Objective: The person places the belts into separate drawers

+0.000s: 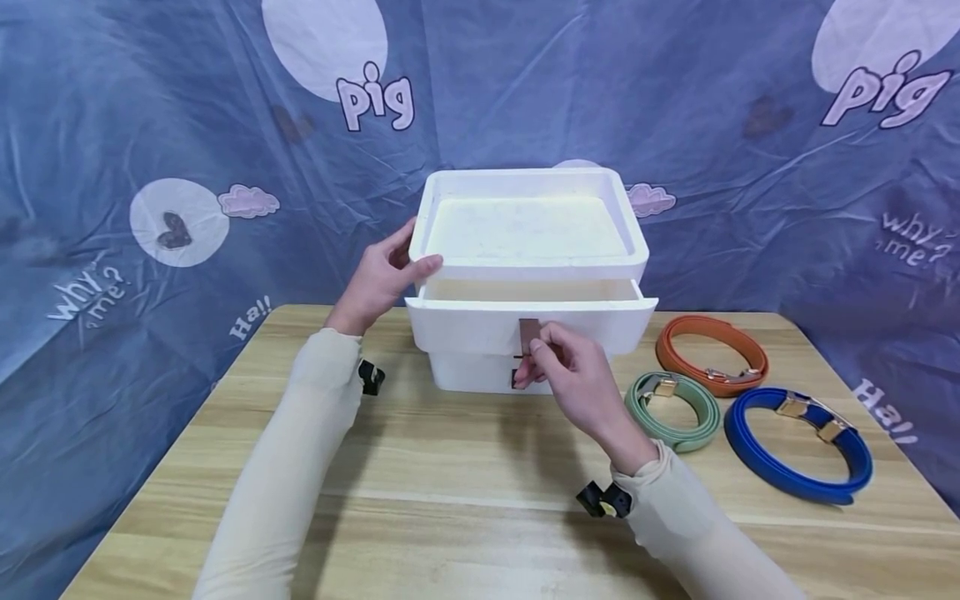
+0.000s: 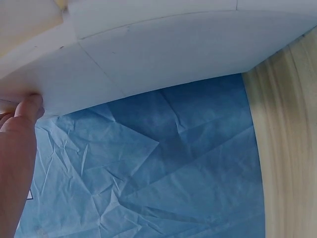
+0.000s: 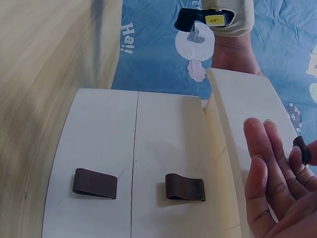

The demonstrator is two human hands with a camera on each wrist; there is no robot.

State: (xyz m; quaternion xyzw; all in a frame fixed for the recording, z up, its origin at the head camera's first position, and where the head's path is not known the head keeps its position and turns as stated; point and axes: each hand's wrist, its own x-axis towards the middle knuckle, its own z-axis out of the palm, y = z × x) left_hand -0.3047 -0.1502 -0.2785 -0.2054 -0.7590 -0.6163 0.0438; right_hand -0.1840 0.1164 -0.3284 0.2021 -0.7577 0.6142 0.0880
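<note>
A white drawer box (image 1: pixel 525 272) stands on the table with its top drawer (image 1: pixel 461 327) pulled partway out. My right hand (image 1: pixel 573 375) pinches the brown pull tab (image 1: pixel 529 332) on that drawer's front. In the right wrist view, the tab (image 3: pixel 300 149) sits between thumb and finger, the other fingers of my right hand (image 3: pixel 282 186) extended. My left hand (image 1: pixel 378 279) holds the box's upper left corner, thumb at the front edge. The left wrist view shows my left hand (image 2: pixel 25 134) against the white side wall (image 2: pixel 173 54). What lies inside the drawer is hidden.
Coiled belts lie right of the box: orange (image 1: pixel 712 354), green (image 1: pixel 672 411) and blue (image 1: pixel 798 446). Two lower drawer fronts carry brown tabs, a lower tab (image 3: pixel 94 183) and a middle tab (image 3: pixel 184 187). A blue printed cloth (image 1: pixel 487 83) hangs behind the wooden table (image 1: pixel 450 500).
</note>
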